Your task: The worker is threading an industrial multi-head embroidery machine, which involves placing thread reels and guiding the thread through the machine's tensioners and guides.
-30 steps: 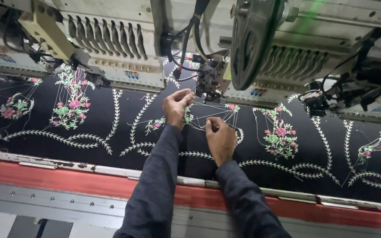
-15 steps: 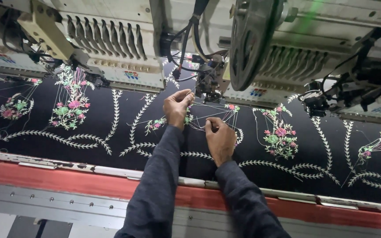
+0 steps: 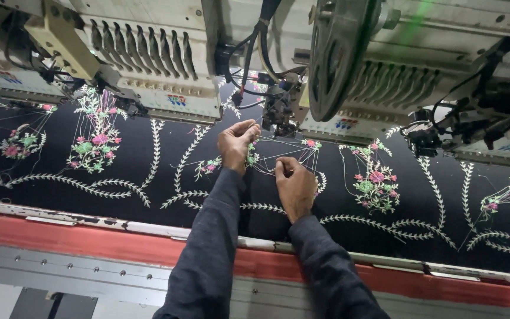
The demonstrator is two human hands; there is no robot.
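A red rail (image 3: 119, 242) edges the frame below a grey metal panel (image 3: 60, 272) with rivets.

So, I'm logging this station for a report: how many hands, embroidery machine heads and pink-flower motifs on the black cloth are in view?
Hands: 2, left hand and right hand, both at the thin threads
Embroidery heads: 3
Pink-flower motifs: 5
Total: 10

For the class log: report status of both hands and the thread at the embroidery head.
Left hand raised beside needle head, pinching thread. Right hand pinching fine thread over black embroidered fabric. Nothing between the hands and the needle head.
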